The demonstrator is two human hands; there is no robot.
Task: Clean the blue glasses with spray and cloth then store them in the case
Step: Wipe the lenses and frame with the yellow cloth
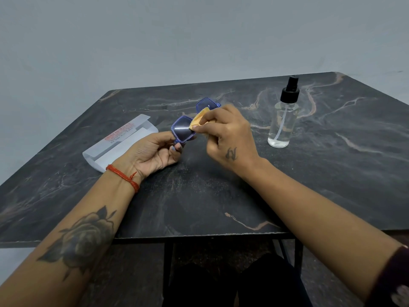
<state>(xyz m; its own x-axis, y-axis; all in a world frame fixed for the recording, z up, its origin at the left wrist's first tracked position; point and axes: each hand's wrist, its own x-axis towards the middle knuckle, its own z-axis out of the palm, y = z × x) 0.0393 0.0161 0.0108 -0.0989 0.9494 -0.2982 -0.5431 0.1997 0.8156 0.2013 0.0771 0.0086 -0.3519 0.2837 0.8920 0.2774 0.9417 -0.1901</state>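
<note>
The left hand [152,151] curls its fingers and thumb around one end of a pair of blue, angular plastic-framed glasses [184,127], holding them above a dark marbled stone table [199,191] with the lenses turned up toward the person. The near lens catches a streak of light. A red thread bracelet [124,177] circles the left wrist, and a rose tattoo marks the forearm below it.

The right hand [228,134] pinches a small folded orange-yellow cloth with a zigzag-cut edge [200,119] between thumb and fingertips, pressing it against the frame where the 2 lenses meet, at the inner edge of the near lens. The far lens juts out behind the cloth. A small dark tattoo shows on the back of the right hand.

To the left, on the tabletop just beyond the left wrist, lies a translucent white plastic glasses case with red lettering [119,142], its flap standing open at the far end. To the right, well apart from the hands, a clear cylindrical spray bottle with a black pump top [282,120] stands upright on the table, holding a little clear liquid, its dip tube visible inside.

Behind the table rises a plain grey wall [155,41]. Below its near edge, a black metal frame shows.
</note>
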